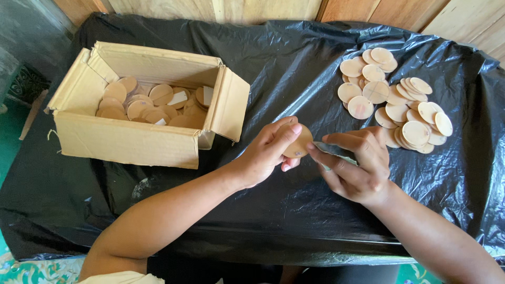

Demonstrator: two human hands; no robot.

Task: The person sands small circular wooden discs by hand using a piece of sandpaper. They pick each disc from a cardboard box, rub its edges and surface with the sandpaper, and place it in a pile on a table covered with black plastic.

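My left hand [268, 150] grips a round tan wooden disc [300, 146] over the middle of the black plastic sheet [273, 68]. My right hand [355, 165] pinches a thin pale strip [336, 155], and its fingertips touch the disc's right edge. An open cardboard box [126, 139] at the left holds several more discs, some with white patches. A loose pile of discs [394, 105] lies on the sheet at the right, just beyond my right hand.
The black sheet covers the whole table and hangs over its near edge. Wooden plank wall [263, 8] runs along the back. A green patterned floor [16, 131] shows at the left.
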